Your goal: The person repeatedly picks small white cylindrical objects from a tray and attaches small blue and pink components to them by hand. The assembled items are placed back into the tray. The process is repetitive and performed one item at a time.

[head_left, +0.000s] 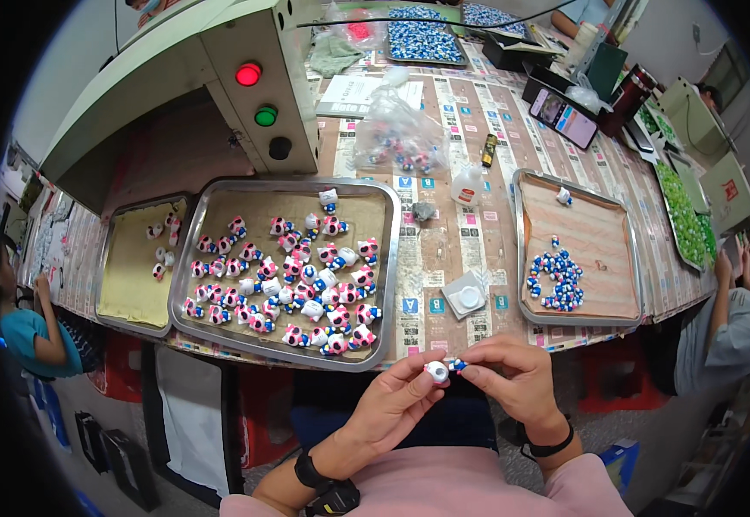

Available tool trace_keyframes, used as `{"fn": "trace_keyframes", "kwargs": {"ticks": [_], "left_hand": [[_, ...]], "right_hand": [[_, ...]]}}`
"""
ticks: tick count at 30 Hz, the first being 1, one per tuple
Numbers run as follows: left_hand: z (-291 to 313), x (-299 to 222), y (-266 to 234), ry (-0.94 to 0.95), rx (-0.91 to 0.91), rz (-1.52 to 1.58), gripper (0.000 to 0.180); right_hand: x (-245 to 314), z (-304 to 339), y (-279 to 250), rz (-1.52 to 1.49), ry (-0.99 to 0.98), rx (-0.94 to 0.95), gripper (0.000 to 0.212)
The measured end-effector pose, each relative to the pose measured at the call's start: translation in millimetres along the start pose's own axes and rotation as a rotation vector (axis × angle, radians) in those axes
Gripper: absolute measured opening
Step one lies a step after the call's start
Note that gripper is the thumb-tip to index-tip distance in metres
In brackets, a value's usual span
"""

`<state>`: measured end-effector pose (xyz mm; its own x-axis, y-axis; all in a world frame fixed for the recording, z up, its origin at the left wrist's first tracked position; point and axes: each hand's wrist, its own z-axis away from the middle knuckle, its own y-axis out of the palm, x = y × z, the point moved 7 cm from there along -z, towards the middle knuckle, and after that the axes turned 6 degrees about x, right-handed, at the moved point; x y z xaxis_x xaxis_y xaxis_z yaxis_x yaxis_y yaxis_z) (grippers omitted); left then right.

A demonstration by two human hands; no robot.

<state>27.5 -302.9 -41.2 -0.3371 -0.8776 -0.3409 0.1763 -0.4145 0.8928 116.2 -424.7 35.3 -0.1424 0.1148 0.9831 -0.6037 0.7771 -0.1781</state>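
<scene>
Just beyond the table's near edge, my left hand (396,401) pinches a white figurine head (437,371) with a dark hole facing up. Between thumb and fingertips my right hand (515,379) grips a small blue figurine body (456,365), close against the head; I cannot tell whether the two touch. A metal tray (390,258) to the left holds many pink-and-white cat-like figurines (291,267), some with blue bodies. Another tray (521,250) on the right carries a pile of small blue-and-white bodies (556,283) and a lone figurine (564,196).
A machine (259,112) with red and green lights stands at the back left, beside a smaller tray (138,284). Mid-table are a plastic bag (401,133), a small bottle (467,185), a grey lump (424,211) and a white dish (468,297). A phone (563,119) leans behind. People sit at both sides.
</scene>
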Motion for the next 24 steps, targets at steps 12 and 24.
{"fn": "trace_keyframes", "kwargs": {"ticks": [12, 24], "left_hand": [[1.3, 0.5, 1.5, 0.048, 0.003, -0.098, 0.031], [6.7, -27.2, 25.4, 0.317, -0.039, -0.642, 0.028]], "right_hand": [[4.0, 8.8, 4.5, 0.087, -0.074, 0.063, 0.021], [1.2, 14.4, 7.1, 0.022, -0.095, 0.074, 0.019]]}}
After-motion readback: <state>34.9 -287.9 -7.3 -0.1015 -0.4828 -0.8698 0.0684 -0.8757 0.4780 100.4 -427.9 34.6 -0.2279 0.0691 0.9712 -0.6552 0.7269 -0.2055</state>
